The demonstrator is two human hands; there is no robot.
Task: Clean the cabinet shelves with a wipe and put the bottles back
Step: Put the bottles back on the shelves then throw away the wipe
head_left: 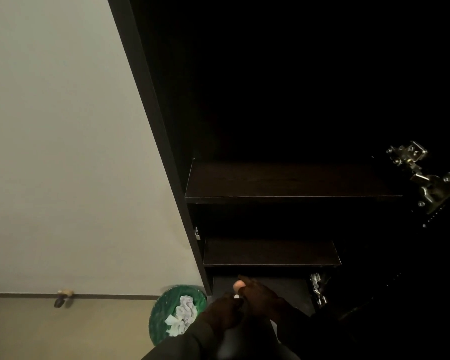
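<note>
The dark cabinet stands open, and everything else is placed against it. At its foot, in front of the lowest compartment, both hands meet around a small object. The left hand curls its fingers near a tiny white bit that shows between the two hands; whether it pinches that bit or only lies against it cannot be told in the dim light. The right hand reaches into the cabinet's bottom opening with one finger stretched forward, and a pale, peach-coloured rounded thing, maybe a bottle top, sits just left of that finger, touching the hand. Its shape below the rounded end is hidden, so its grip cannot be read.

Two dark brown shelves show inside the cabinet: the upper shelf wide and bare, the lower shelf narrower, just above the hands. Metal hinges gleam on the cabinet's right edge.

Left of the cabinet's base stands a green bin holding crumpled white wipes, just beside the left hand's sleeve.
</note>
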